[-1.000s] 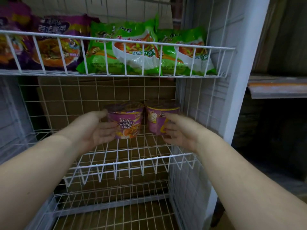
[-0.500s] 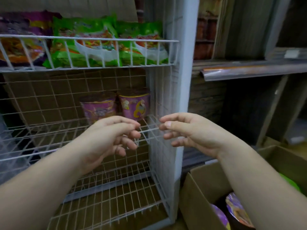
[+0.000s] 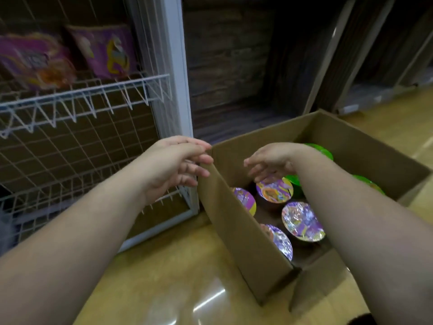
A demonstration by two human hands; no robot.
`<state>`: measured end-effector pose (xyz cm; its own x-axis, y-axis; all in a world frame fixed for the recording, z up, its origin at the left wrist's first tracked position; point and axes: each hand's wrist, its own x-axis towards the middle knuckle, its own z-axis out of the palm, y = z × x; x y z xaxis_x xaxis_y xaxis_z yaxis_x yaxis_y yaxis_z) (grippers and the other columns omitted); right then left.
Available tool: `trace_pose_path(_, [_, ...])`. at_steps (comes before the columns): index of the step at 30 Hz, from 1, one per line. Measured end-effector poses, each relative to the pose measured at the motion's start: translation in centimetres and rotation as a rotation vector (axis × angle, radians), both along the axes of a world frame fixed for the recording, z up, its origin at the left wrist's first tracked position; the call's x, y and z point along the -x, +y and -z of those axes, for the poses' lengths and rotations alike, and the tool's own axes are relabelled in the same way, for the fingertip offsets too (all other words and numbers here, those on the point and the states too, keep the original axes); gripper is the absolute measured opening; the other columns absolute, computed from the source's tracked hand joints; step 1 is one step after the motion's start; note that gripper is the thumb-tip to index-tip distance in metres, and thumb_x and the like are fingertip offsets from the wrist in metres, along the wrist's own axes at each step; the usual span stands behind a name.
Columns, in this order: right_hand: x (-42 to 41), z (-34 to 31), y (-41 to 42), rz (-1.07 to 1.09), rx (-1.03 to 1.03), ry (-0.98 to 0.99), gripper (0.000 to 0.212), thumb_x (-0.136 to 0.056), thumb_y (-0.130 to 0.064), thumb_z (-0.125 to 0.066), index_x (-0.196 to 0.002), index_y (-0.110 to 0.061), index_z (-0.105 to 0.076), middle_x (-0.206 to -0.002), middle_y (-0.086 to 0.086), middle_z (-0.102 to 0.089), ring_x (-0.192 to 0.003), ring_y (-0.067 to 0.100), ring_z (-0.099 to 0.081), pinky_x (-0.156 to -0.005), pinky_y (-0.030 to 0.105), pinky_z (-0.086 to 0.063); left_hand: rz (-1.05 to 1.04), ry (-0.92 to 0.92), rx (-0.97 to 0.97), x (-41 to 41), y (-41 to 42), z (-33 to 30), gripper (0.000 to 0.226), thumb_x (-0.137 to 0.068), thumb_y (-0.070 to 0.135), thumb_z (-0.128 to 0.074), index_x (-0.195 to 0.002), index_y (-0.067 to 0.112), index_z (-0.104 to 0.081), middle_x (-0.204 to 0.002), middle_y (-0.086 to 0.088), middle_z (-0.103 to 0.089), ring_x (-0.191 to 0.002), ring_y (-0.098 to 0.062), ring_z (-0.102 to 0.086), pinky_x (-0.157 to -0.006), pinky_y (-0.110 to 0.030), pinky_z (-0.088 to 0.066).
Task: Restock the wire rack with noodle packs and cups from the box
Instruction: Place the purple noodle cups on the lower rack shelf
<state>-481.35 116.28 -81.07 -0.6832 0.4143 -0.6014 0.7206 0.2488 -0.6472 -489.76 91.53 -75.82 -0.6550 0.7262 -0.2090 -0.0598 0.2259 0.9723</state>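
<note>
Step in hand: fetching more cups from the box [image 3: 236,221], which sits on the floor just right of the wire rack [image 3: 89,95]. Right hand [image 3: 269,160] hovers above a purple-lidded cup [image 3: 274,190] inside the box, fingers loose and empty; left hand [image 3: 173,165] is beside the box's near corner, fingers relaxed, holding nothing. Next move, as judged: lower each hand and grasp a cup

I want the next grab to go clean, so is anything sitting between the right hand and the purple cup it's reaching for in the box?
Nothing visible. The right hand hangs open inside the cardboard box, directly above the purple-lidded cup, with no flap or other cup between them.
</note>
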Motion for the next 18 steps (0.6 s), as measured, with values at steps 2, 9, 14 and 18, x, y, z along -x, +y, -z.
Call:
trace_pose_path(2, [0.1,2.0,0.1,-0.013,-0.036,-0.099,0.021,-0.1,-0.03,-0.054,-0.112,-0.014,-0.059,-0.097,0.006,-0.069,-0.081,0.021,-0.065,-0.079,0.036,-0.05,0.014,-0.005,0.01,0.0,0.3,0.4,0.017,-0.096,0.017,-0.058,-0.108,0.013,-0.07,-0.097,-0.012,-0.074,-0.078,-0.024,-0.072,-0.064,-0.033,-0.054])
trace_pose_path(9, [0.9,8.4,-1.0,-0.154,-0.255,-0.324,0.039,-0.1,-0.032,-0.052,-0.12,0.0,-0.059,-0.089,0.014,-0.06,-0.072,0.027,-0.056,-0.071,0.036,-0.05,0.062,-0.072,0.118,-0.4,0.0,3.6,0.015,-0.094,0.018,-0.061,-0.103,0.016,-0.072,-0.1,-0.012,-0.075,-0.082,-0.027,-0.073,-0.067,-0.035,-0.056])
trace_pose_path(14, [2.2,10.9,-1.9,-0.199,-0.346,-0.387,0.028,-0.1,-0.034,-0.053,-0.117,-0.012,-0.052,-0.083,0.011,-0.055,-0.083,0.033,-0.064,-0.084,0.042,-0.057,0.053,-0.141,0.13,0.3,-0.3,5.1,0.016,-0.094,0.016,-0.06,-0.105,0.015,-0.071,-0.099,-0.013,-0.075,-0.081,-0.026,-0.073,-0.068,-0.036,-0.054])
trace_pose_path(18, [3.0,13.2,-1.2,-0.129,-0.346,-0.321,0.051,-0.098,-0.032,-0.056,-0.14,-0.004,-0.045,-0.136,0.017,-0.052,-0.103,0.033,-0.063,-0.091,0.043,-0.054,0.052,-0.185,0.124,1.0,-0.4,5.9,0.017,-0.095,0.015,-0.059,-0.107,0.014,-0.07,-0.097,-0.013,-0.074,-0.079,-0.025,-0.071,-0.067,-0.036,-0.053])
